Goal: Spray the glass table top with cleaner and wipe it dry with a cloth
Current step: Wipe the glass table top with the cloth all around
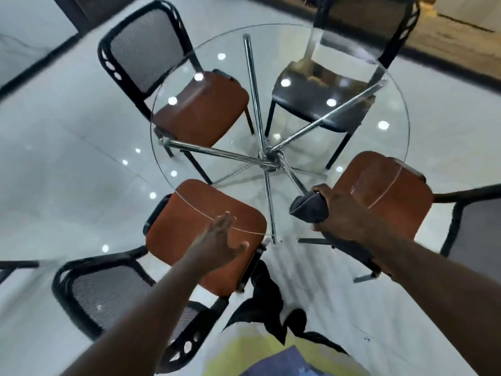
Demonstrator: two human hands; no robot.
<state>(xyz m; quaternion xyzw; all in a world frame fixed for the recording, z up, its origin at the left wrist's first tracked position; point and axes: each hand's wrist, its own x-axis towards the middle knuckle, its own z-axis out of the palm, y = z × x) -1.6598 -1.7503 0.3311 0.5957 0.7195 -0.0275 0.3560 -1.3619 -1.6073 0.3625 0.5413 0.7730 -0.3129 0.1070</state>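
The round glass bench point(233, 85) is filling the middle of the frame, its chrome legs point(267, 161) showing through the top. The right hand point(344, 213) is gripping a bunched dark grey cloth point(307, 208), fingers curled round it, over the glass at lower right of centre; whether the cloth is touching the glass cannot be told. The left hand point(221, 240) is reaching out with its fingers straight and together, thumb spread, holding nothing, at the near rim in the lower middle. An orange-seated chair point(189, 210) is sitting under that hand, and a black-seated chair point(306, 104) is standing at upper right.
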